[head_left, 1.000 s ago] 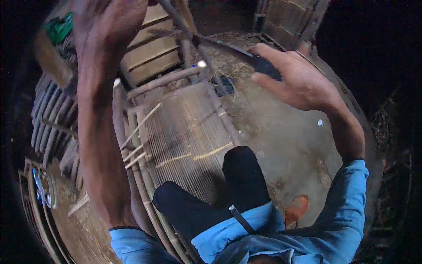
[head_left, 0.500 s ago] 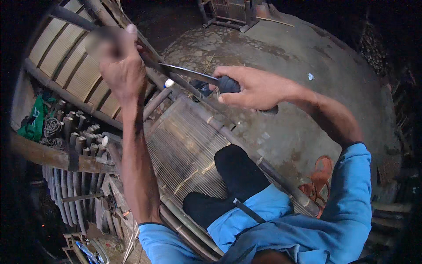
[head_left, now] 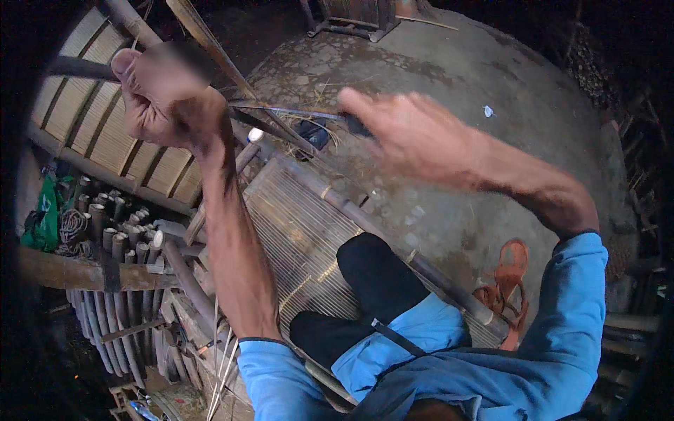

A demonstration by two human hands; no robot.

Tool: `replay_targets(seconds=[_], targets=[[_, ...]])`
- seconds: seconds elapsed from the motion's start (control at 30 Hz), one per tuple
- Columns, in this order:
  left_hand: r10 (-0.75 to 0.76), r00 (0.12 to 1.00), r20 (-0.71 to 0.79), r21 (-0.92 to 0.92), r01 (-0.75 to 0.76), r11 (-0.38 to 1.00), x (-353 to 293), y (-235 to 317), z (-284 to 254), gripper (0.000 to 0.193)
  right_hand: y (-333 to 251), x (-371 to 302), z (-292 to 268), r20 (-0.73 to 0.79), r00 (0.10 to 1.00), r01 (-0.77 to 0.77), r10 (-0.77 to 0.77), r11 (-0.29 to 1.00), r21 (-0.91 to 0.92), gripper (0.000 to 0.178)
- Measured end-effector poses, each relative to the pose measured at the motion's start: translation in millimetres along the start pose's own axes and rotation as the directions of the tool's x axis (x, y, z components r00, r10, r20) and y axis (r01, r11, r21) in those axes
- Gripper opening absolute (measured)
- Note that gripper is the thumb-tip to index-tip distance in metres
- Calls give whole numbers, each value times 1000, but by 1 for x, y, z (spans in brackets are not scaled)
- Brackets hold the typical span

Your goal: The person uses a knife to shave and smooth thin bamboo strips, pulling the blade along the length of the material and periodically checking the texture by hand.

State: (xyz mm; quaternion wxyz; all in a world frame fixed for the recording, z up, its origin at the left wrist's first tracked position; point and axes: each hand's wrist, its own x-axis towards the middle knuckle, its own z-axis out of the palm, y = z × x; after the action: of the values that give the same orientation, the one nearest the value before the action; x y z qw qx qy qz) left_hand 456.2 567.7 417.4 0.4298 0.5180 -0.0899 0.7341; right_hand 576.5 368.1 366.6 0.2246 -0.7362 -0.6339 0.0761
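Observation:
My left hand [head_left: 165, 112] is raised at the upper left, its fingers closed around a dark bamboo pole [head_left: 77, 67] that sticks out to its left. A blurred patch covers part of the fingers. Right of it, my right hand [head_left: 414, 137], smeared by motion, grips the dark handle of a knife [head_left: 305, 112]. The narrow blade points left toward my left wrist, and its tip lies near dark bamboo there; whether they touch I cannot tell. Below my hands, my legs rest on a slatted bamboo seat [head_left: 302, 217].
A bamboo-framed slatted panel [head_left: 151, 151] leans at the left. Below it are cut bamboo pieces [head_left: 116, 231], a coil of cord [head_left: 74, 228] and a green bag [head_left: 43, 217]. An orange sandal [head_left: 512, 270] lies on the concrete floor at right. A bamboo frame [head_left: 358, 17] stands at the back.
My left hand has turned and shifted left with the pole, whose far end has dropped. My right hand has swung the knife to a flatter angle, and the whole view has shifted slightly.

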Motion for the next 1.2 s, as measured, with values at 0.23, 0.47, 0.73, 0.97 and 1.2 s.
replay_targets(seconds=[0.23, 0.47, 0.73, 0.97, 1.2], targets=[[92, 992, -91, 191, -74, 979, 1, -7, 13, 38, 22, 20, 12, 179, 971, 113, -160, 962, 249, 25], [131, 990, -51, 224, -117, 967, 3, -17, 4, 35, 14, 19, 13, 127, 987, -96, 101, 995, -41, 26], [222, 970, 99, 218, -239, 946, 6, -19, 2, 30, 42, 25, 37, 277, 959, 9, -64, 980, 197, 32], [108, 994, 30, 237, -113, 965, 0, -29, 8, 29, 48, 34, 25, -5, 1000, 22, -26, 927, -374, 21], [47, 996, 78, 184, -61, 981, 1, -30, 3, 22, 54, 22, 61, 270, 962, -106, 23, 949, 297, 22]])
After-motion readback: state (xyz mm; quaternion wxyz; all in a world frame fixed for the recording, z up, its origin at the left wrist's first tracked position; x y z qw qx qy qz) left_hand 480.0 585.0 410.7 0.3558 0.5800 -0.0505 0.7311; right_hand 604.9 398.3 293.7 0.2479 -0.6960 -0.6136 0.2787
